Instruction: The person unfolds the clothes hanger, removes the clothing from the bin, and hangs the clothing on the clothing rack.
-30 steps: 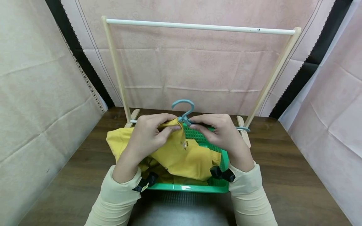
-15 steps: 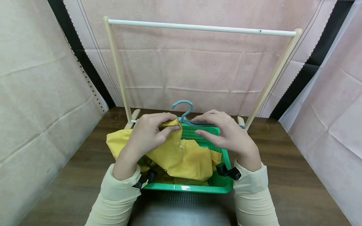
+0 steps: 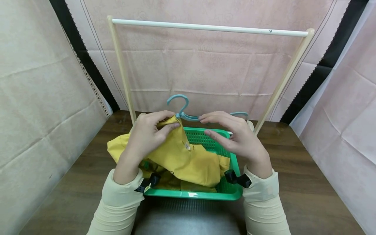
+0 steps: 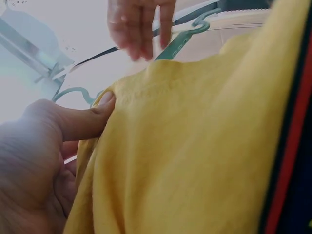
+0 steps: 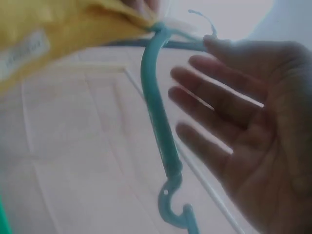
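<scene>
My left hand (image 3: 147,132) pinches the collar of a yellow shirt (image 3: 191,164) between thumb and fingers, right by the neck of a light-blue hanger (image 3: 187,101). The hanger's left part is hidden behind the cloth and hand; its right arm shows. In the left wrist view the thumb presses on the shirt (image 4: 170,146) at its edge. My right hand (image 3: 235,133), fingers extended, is at the hanger's right arm; whether the fingertips touch it I cannot tell. The right wrist view has the hanger (image 5: 156,107) beside that spread hand (image 5: 253,131), and a white label on the shirt.
A green basket (image 3: 194,195) stands on the brown table (image 3: 293,182), with part of the shirt and more yellow cloth in it. Behind it rises a rack with a white crossbar (image 3: 205,27) and two pale posts. Pale cloth walls enclose the table.
My right hand has released the hanger near its neck and moved right, its fingers opening. My left hand has shifted left and slightly up with collar and hanger, showing more of the hanger's right arm.
</scene>
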`<state>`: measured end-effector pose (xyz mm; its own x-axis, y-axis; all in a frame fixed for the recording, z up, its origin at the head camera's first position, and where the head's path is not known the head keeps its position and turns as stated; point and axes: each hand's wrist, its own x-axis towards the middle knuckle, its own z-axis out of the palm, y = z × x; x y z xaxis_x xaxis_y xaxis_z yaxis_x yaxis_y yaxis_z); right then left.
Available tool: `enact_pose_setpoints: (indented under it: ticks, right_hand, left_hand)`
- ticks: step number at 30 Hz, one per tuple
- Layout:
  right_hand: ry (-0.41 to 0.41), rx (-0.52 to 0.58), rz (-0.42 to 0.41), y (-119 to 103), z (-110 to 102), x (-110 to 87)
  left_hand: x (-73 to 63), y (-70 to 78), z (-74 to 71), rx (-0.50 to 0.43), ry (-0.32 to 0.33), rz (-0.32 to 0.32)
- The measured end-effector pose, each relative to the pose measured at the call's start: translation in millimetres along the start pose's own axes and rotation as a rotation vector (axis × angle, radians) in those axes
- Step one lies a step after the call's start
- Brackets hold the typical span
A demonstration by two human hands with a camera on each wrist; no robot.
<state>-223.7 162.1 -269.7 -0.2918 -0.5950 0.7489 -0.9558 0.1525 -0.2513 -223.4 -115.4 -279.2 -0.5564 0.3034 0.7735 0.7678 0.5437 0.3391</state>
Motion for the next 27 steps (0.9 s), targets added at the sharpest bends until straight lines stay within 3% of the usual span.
enact_pose_setpoints:
  ticks: [4, 9, 12, 19, 27]
  right_hand:
    - [-0.116, 0.090, 0.003, -2, 8, 3.1]
    - [-0.352, 0.112, 0.170, 2, 24, 3.2]
    - [-0.444, 0.122, 0.236, 4, 31, 1.9]
    - [-0.511, 0.196, 0.286, 3, 37, 2.1]
    - [-0.601, 0.145, 0.387, 3, 35, 1.1]
  left_hand:
    - [-0.1, 0.0, -3.0, -0.051, 0.024, -0.057]
    - [-0.7, 4.1, -10.1, -0.170, 0.035, -0.055]
    - [-1.6, 8.0, -13.5, -0.214, 0.043, -0.041]
    - [-2.1, 10.5, -17.3, -0.240, 0.073, -0.019]
    - [-3.2, 9.4, -21.0, -0.248, 0.087, -0.022]
